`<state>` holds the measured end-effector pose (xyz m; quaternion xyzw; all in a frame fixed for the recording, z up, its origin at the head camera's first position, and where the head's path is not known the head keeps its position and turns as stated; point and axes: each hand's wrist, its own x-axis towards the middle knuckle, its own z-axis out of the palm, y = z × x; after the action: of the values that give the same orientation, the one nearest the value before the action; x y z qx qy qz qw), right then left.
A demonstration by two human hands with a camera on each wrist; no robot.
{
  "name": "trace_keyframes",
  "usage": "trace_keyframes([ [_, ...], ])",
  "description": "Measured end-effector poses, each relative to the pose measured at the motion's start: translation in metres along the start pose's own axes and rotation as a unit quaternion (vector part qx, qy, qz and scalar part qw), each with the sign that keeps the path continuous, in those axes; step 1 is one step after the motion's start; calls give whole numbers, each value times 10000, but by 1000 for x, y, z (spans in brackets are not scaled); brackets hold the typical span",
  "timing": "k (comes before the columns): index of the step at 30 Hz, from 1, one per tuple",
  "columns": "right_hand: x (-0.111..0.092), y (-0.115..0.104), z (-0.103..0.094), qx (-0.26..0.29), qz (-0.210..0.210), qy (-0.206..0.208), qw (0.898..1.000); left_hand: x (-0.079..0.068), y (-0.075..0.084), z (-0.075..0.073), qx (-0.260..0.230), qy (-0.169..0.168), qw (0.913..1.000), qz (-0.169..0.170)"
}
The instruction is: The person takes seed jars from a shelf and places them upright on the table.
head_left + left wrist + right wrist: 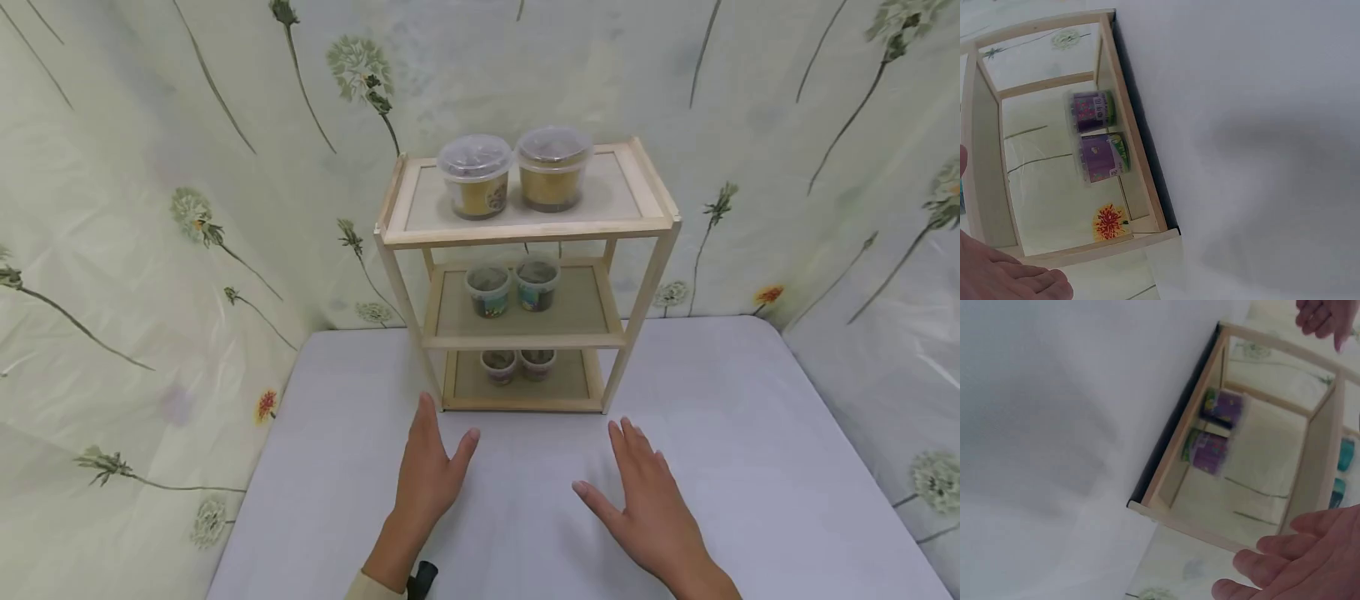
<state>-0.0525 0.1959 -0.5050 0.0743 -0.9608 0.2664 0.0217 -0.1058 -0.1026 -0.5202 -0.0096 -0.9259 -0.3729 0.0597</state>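
Note:
Both hands hover over the white table in front of a three-tier wooden shelf. My left hand has straight fingers with the thumb spread, near the shelf's front left foot. Fingers extended and thumb apart, my right hand is off the front right foot. Neither hand holds anything. On the top tier stand two large lidded tubs with yellow contents, a left tub and a right tub. Two teal-labelled cups sit on the middle tier. Down on the bottom tier are two small purple-labelled cups.
The white table extends to both sides of the shelf. Behind and beside it hangs a pale curtain printed with dandelions. A dark strap end shows at the left wrist, beside a beige sleeve.

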Motion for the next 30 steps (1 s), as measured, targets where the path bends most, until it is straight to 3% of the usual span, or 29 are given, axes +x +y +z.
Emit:
trace_keyframes([
  [4, 1, 1, -3, 190, 95, -71, 9997, 10, 3, -4, -541, -18, 9981, -308],
  [9, -1, -3, -8, 368, 364, -274, 9983, 20, 4, -9, -858, 155, 9951, -462],
  [23, -5, -13, -37, 1323, 726, -347, 9879, 60, 7, -27, -1564, 754, 9847, -119],
  [30, 1, -13, -65, 1208, 618, -332, 9902, 68, 7, -27, -1823, 801, 9799, -80],
])
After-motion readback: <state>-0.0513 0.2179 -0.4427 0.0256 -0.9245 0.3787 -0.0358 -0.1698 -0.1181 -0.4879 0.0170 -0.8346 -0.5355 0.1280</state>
